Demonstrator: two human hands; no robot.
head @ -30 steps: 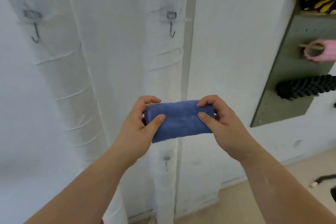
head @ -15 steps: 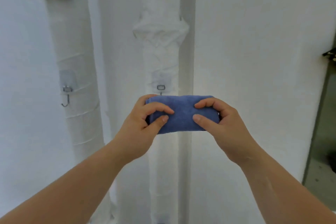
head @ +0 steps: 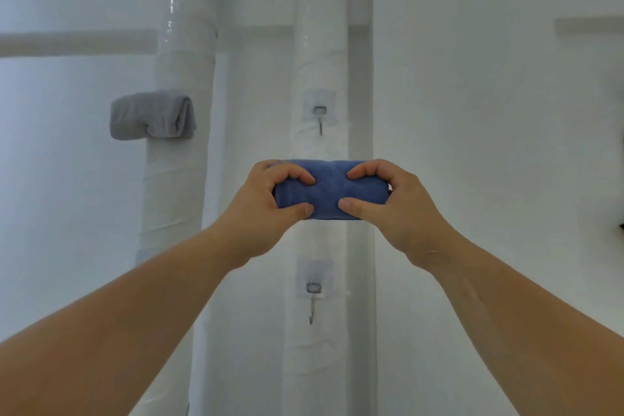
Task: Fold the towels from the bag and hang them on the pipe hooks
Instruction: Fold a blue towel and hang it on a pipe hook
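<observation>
— What have you got in front of you?

— A folded blue towel (head: 332, 191), held level between my left hand (head: 266, 203) and my right hand (head: 401, 203). Each hand pinches one end, thumbs underneath, fingers curled over the top.

— And behind it?

— A white wrapped pipe (head: 320, 44), straight ahead. One upper hook (head: 320, 118) sits above the towel, bare, and a lower hook (head: 312, 300) below my wrists, bare too.

— Anything hung yet?

— A folded grey towel (head: 152, 115) hangs on the left pipe (head: 182, 179), well apart from my hands.
</observation>
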